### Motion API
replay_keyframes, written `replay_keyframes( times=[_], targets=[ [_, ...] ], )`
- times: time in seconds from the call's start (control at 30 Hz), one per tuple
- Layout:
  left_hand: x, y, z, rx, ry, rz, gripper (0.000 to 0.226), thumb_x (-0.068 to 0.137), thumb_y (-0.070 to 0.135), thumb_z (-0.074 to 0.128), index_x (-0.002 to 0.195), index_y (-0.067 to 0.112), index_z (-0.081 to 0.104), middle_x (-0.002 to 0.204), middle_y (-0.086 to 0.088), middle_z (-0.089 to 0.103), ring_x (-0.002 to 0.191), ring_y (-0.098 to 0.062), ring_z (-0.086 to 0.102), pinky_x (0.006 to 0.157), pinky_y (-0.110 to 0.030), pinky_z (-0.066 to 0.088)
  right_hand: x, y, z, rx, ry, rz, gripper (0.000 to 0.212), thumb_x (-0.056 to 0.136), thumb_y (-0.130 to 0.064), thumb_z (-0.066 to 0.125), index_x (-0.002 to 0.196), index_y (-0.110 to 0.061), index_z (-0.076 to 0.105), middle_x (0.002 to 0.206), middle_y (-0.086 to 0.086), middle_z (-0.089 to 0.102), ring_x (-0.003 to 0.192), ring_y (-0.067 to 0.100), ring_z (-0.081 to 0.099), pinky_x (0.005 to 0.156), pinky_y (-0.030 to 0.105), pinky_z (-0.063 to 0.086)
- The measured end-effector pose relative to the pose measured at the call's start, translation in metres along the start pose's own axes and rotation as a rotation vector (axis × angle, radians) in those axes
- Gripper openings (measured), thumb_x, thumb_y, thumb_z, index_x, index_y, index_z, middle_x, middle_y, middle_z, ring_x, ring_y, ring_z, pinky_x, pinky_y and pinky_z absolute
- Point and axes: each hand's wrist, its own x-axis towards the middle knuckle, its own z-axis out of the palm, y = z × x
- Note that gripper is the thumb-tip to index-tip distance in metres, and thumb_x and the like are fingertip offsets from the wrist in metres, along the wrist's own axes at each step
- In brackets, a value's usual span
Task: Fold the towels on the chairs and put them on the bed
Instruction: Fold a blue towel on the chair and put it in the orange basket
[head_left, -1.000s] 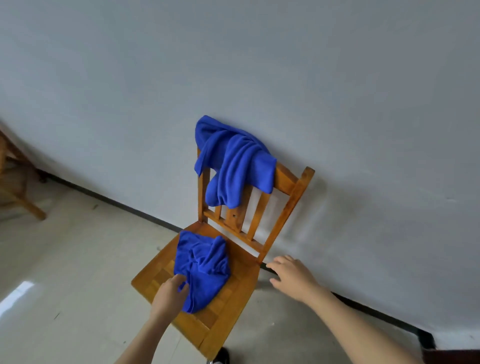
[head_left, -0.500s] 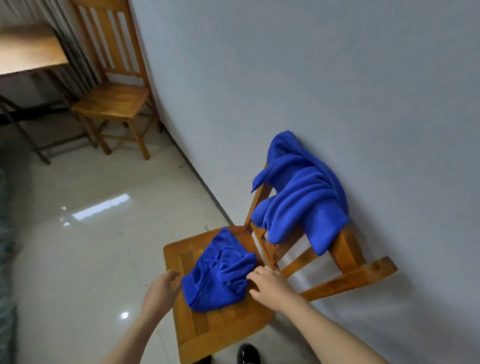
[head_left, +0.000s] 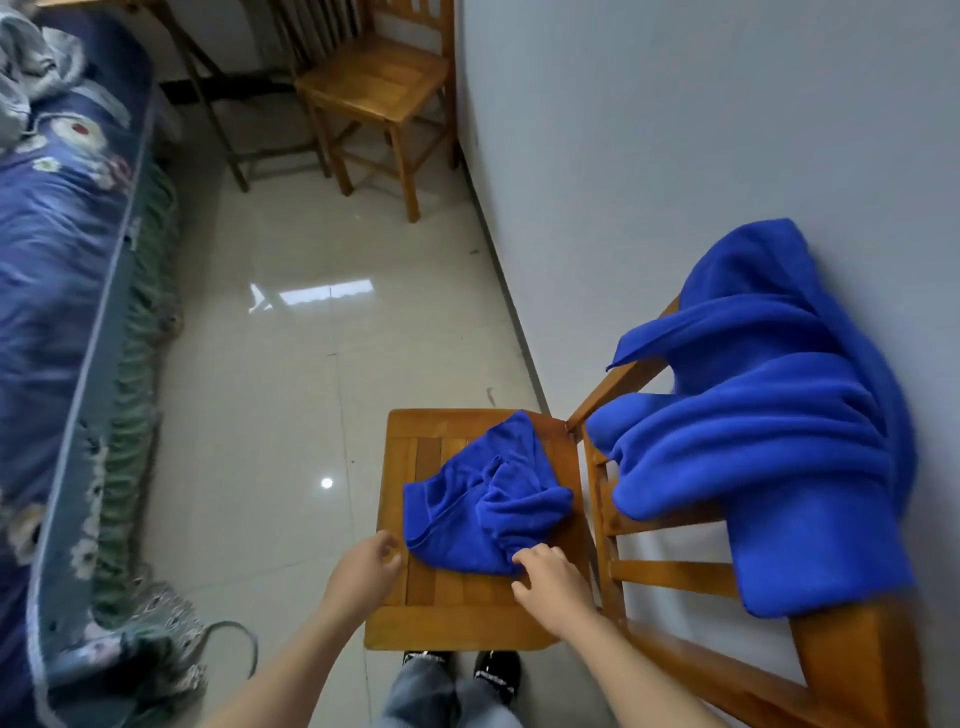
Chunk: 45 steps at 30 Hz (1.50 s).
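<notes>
I see my right hand (head_left: 550, 577) fingers pinching the crumpled towel (head_left: 483, 499) on the chair seat (head_left: 447, 608); left hand (head_left: 363, 569) loosely curled beside it. The towel's long axis is unclear.

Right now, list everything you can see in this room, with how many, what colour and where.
towels: 2, blue; a small towel crumpled on the near chair's seat, a large towel draped over its backrest.
chairs: 2, orange-brown wood; near chair against the wall at right, far chair further along the wall at top.
bed: 1, dark blue floral cover, along the left edge.
bedding: 1 grey bundle, on the bed at top left.
table: 1, wood, partly seen at top beside the far chair.
floor: pale glossy tiles.
wall: pale grey, right side.
shoes: 2, black, under the near chair's front edge.
hands: 2; left hand beside the small towel's near left corner, right hand touching its near edge.
</notes>
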Motion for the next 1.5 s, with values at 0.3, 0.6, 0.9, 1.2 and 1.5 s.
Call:
replay_keyframes(
  times=[0.3, 0.6, 0.9, 1.2, 1.5],
  targets=[
    [0.081, -0.035, 0.058, -0.052, -0.044, -0.075, 0.029, 0.095, 0.024, 0.047, 0.122, 0.016, 0.055, 0.122, -0.003, 0.059, 0.108, -0.017, 0.057, 0.091, -0.029, 0.048, 0.096, 0.002, 0.057, -0.084, 0.106, -0.02, 0.039, 0.094, -0.028, 0.047, 0.131, -0.018, 0.046, 0.137, -0.002, 0.043, 0.129, 0.018, 0.037, 0.103, 0.03, 0.035],
    [0.147, -0.077, 0.119, -0.73, 0.025, -0.68, 0.033, 0.092, 0.024, 0.055, 0.113, -0.001, 0.051, 0.1, -0.016, 0.061, 0.087, -0.028, 0.061, 0.081, -0.037, 0.054, 0.187, -0.039, 0.111, -0.261, 0.23, -0.366, 0.033, 0.061, -0.022, 0.084, 0.091, -0.017, 0.072, 0.099, -0.001, 0.072, 0.098, 0.018, 0.067, 0.075, 0.029, 0.054],
    [0.14, -0.049, 0.121, -1.195, -0.004, -0.79, 0.02, 0.084, -0.01, 0.053, 0.067, 0.001, 0.054, 0.068, -0.014, 0.056, 0.058, -0.022, 0.054, 0.051, -0.026, 0.051, 0.174, -0.043, 0.116, -0.346, 0.039, -0.235, 0.011, 0.091, -0.007, 0.049, 0.081, -0.007, 0.054, 0.081, 0.005, 0.048, 0.091, 0.026, 0.05, 0.08, 0.032, 0.041],
    [0.08, -0.021, 0.049, -1.071, 0.079, -0.523, 0.016, 0.082, -0.007, 0.057, 0.077, 0.008, 0.055, 0.08, -0.012, 0.058, 0.08, -0.03, 0.061, 0.068, -0.034, 0.054, 0.106, -0.057, 0.018, 0.128, 0.208, 0.092, 0.019, 0.097, -0.015, 0.039, 0.1, -0.009, 0.056, 0.092, 0.004, 0.061, 0.093, 0.024, 0.057, 0.071, 0.032, 0.042],
    [0.014, 0.026, -0.097, -0.997, 0.264, -0.239, 0.025, 0.071, -0.006, 0.052, 0.051, 0.009, 0.051, 0.045, -0.005, 0.048, 0.06, -0.024, 0.047, 0.065, -0.032, 0.044, 0.022, -0.113, -0.148, 0.204, 0.493, 0.077, 0.024, 0.097, -0.012, 0.037, 0.107, -0.004, 0.057, 0.106, 0.015, 0.062, 0.092, 0.027, 0.055, 0.073, 0.03, 0.041]
  ],
)
